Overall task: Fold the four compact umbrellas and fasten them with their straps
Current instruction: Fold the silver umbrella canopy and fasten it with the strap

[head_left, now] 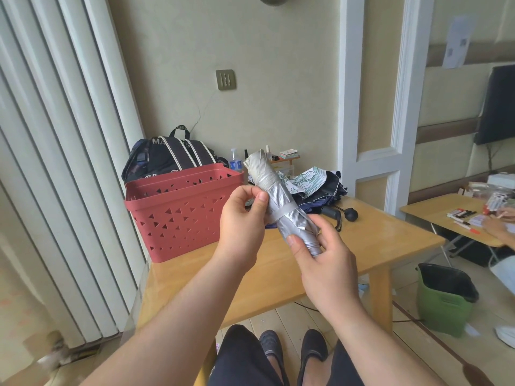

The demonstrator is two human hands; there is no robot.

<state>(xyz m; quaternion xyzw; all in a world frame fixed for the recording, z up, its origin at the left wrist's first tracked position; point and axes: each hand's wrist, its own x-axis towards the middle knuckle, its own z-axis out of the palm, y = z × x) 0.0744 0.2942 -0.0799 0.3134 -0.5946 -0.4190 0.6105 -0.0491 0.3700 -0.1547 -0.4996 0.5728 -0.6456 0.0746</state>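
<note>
My right hand grips the handle end of the rolled silver umbrella, held above the table. My left hand pinches its strap, wrapped mid-roll. Fastening step, I judge; next: press strap closed. Unfolded umbrellas wait beyond, beside the red basket.

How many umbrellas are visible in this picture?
3 can be told apart: a silver umbrella held in both hands, and a white patterned umbrella and a dark navy umbrella lying unfolded on the table. A fourth may be hidden.
</note>
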